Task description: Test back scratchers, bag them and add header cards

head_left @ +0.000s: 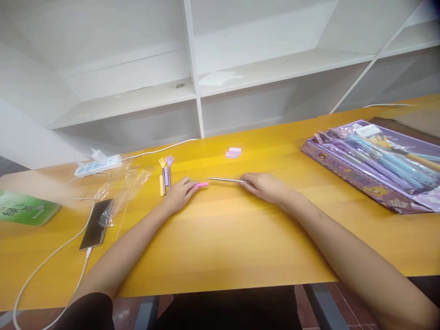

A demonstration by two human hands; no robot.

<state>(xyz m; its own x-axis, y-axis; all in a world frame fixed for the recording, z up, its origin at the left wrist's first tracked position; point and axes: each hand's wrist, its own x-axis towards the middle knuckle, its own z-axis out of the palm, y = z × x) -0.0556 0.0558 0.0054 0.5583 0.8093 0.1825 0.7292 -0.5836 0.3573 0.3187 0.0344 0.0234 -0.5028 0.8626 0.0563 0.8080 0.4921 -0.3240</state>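
Holding rod (pixel 225 179), R hand (pixel 263 186) | ylw tbl (pixel 213 247) below | wht shelves (pixel 282 68) behind

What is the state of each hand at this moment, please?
Left hand: closed, holding a pink handle.
Right hand: closed, holding a thin metal rod that points toward the left hand.

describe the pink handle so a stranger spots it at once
On the yellow desk, find the left hand. The pink handle juts from it toward the metal rod in the right hand. Its colour sets it apart from the yellow handle and purple handle beside the left hand.
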